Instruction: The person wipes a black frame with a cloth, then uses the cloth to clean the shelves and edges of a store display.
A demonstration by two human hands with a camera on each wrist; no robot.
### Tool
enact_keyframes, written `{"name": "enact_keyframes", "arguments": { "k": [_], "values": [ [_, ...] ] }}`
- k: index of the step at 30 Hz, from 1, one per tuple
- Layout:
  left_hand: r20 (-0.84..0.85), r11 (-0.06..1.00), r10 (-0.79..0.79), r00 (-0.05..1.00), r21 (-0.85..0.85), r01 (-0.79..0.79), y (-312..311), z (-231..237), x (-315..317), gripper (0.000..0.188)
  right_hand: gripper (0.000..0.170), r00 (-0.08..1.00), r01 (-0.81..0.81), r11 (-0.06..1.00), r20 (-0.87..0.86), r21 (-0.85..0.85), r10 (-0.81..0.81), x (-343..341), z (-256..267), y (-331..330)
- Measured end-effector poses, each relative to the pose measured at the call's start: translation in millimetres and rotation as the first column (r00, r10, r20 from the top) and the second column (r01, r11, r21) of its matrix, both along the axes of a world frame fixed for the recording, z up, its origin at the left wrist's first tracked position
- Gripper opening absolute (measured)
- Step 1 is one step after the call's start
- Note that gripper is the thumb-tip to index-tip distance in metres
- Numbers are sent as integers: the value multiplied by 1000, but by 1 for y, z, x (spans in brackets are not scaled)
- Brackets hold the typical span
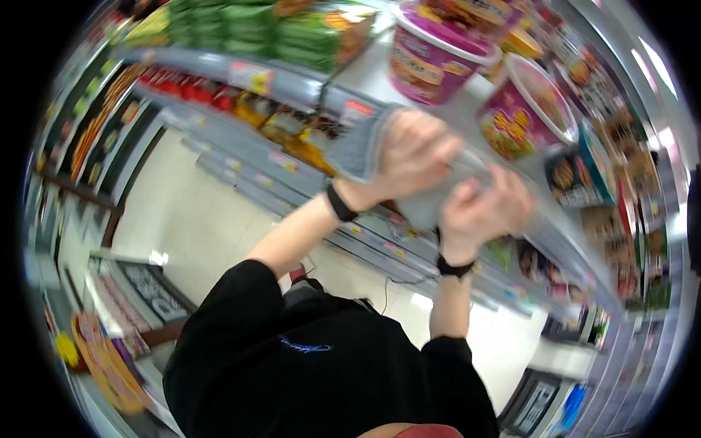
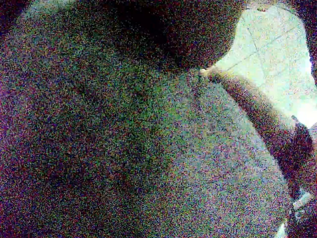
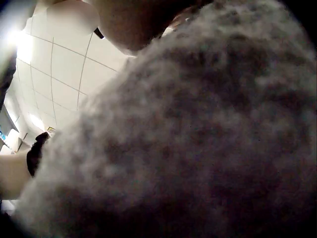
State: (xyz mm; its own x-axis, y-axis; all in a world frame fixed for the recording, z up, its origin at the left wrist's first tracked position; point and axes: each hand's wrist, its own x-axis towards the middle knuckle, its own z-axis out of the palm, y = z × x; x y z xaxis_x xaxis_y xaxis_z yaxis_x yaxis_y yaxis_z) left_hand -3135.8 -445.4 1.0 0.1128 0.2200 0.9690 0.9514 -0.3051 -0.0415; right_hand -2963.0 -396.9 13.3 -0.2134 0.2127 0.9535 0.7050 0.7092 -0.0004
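A grey cloth [image 1: 355,144] is bunched between the two hands at the shelf edge in the head view. The left hand [image 1: 415,150] grips it with curled fingers, and part of the cloth sticks out on the hand's left side. Just to the right, the blurred right hand [image 1: 488,210] holds the cloth's other side with bent fingers. Grey fabric [image 2: 208,148] fills most of the dark, grainy left wrist view. In the right wrist view, fuzzy grey cloth [image 3: 188,134] covers most of the picture and hides the fingertips.
Purple noodle tubs [image 1: 431,66] and a dark teal cup [image 1: 580,171] stand on the shelf beyond the hands. Green packs [image 1: 241,29] lie at the upper left. Lower shelves [image 1: 274,179] run beneath the arms, above a pale tiled floor [image 1: 182,197].
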Motion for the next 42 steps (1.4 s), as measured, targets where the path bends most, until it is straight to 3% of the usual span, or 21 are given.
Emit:
{"name": "enact_keyframes", "arguments": {
  "k": [4,6,8,10,14,22,25,28,32,42],
  "values": [
    [-69,965,180,981,-179,-190,-32,-1,-49,48,38,998,-64,996,-20,-66,62,-55,1,-25],
    [-24,954,219,976,-205,-219,-38,-15,-52,53,43,947,-238,966,-195,104,255,-73,-16,-20],
    [10,954,213,977,-220,-206,-43,-29,-50,54,45,934,-208,947,-239,246,267,-81,-30,-21],
    [14,949,231,973,-223,-222,-44,-41,-43,56,41,965,-245,954,-46,174,257,-64,-28,-21],
    [-30,935,165,986,-313,-166,-44,-38,-21,70,44,992,-122,992,16,-22,123,-24,-40,-27],
    [-95,920,101,990,-370,-129,-14,-19,92,76,54,999,-4,960,30,-279,13,89,-29,-21],
    [-126,923,107,986,-357,-146,6,-13,148,73,58,998,63,961,33,-268,-56,141,-19,-12],
    [-115,936,65,991,-338,-101,30,-10,207,72,61,999,32,969,-10,-245,-35,198,-17,6],
    [-72,969,-10,997,-247,-8,71,-17,283,71,61,993,116,964,31,-239,-112,273,-13,25],
    [-4,966,-151,989,-213,147,128,-13,439,68,62,970,241,953,41,-186,-238,421,-6,71]
  ]
}}
